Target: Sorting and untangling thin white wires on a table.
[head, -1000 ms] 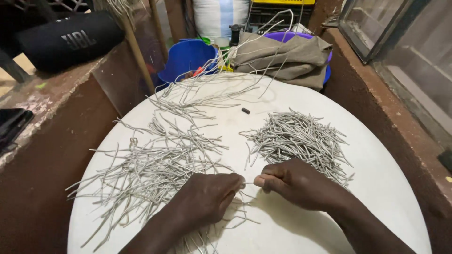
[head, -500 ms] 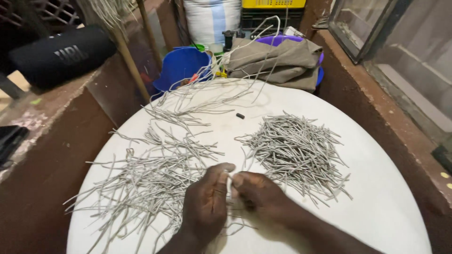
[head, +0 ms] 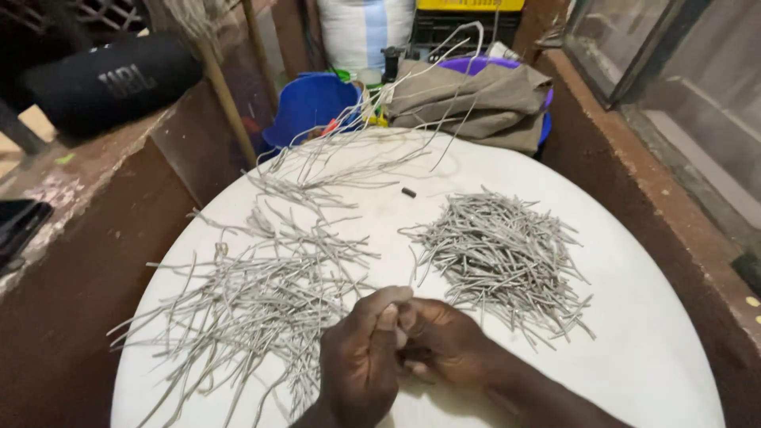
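On a round white table (head: 650,317) lie two heaps of thin grey strips. A loose spread of long strips (head: 254,293) covers the left half. A tighter pile of short strips (head: 499,254) lies on the right. My left hand (head: 361,361) and my right hand (head: 444,345) meet near the table's front, between the two heaps, fingertips pressed together. They pinch something small and thin; what it is stays hidden by the fingers.
A low brown wall (head: 95,230) runs along the left with a black cylindrical speaker (head: 111,83) on it. Behind the table stand a blue bucket (head: 309,103), a folded khaki cloth (head: 476,99) and a white sack (head: 365,32). A small dark piece (head: 409,192) lies mid-table.
Both hands drew together and moved slightly left toward the table's middle front. The view tilted a little; the heaps stayed put.
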